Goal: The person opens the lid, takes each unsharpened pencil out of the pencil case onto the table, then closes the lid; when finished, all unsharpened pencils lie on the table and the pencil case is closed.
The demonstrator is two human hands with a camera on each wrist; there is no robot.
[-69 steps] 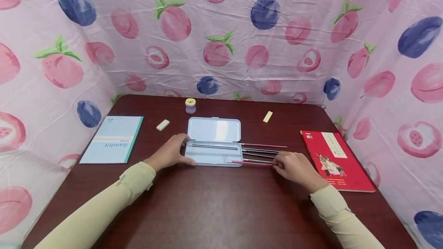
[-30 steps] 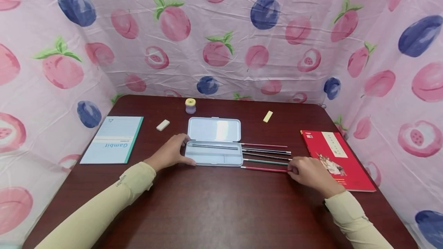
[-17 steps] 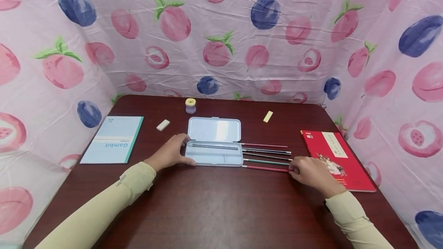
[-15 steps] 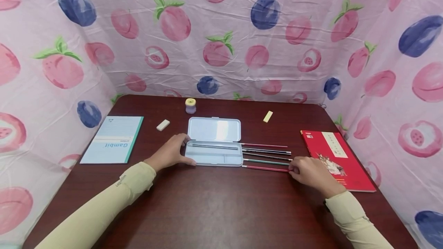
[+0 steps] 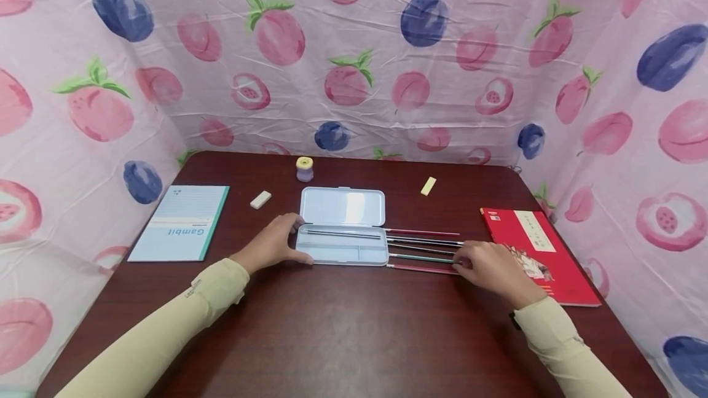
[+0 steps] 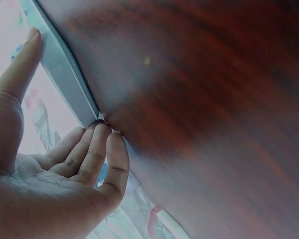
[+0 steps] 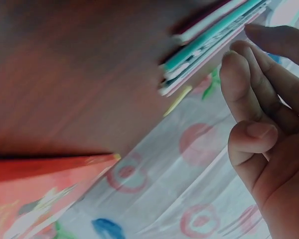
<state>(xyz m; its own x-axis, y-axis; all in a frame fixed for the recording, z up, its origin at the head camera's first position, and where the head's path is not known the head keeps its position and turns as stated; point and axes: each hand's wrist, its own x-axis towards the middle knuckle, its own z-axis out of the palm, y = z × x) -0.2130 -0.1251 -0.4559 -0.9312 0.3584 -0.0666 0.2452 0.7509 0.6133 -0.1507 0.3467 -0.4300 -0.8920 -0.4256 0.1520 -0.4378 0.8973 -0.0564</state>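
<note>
A pale blue pencil case [image 5: 332,253] lies with its lid raised, a dark pencil [image 5: 343,234] in its long back compartment. My left hand [image 5: 273,241] grips its left end, thumb at the front edge and fingertips at the back corner. Right of the case, several pencils lie side by side: a red pencil [image 5: 423,232] at the back, dark pencils [image 5: 420,241], a green pencil [image 5: 420,258], and another red pencil [image 5: 420,269] in front. Over their right ends is my right hand [image 5: 489,266], fingers loosely bent; in the right wrist view nothing shows between them.
A white eraser [image 5: 260,199], a yellow-topped lilac pot [image 5: 304,169] and a yellow strip [image 5: 428,186] lie toward the back. A light blue notebook [image 5: 179,223] is at left, a red book [image 5: 539,257] at right. Patterned cloth [image 5: 376,121] hangs around the table.
My right hand drew the front red pencil out of the case, laid it in the row and let go. It has since shifted left and slightly back. The left hand stays put.
</note>
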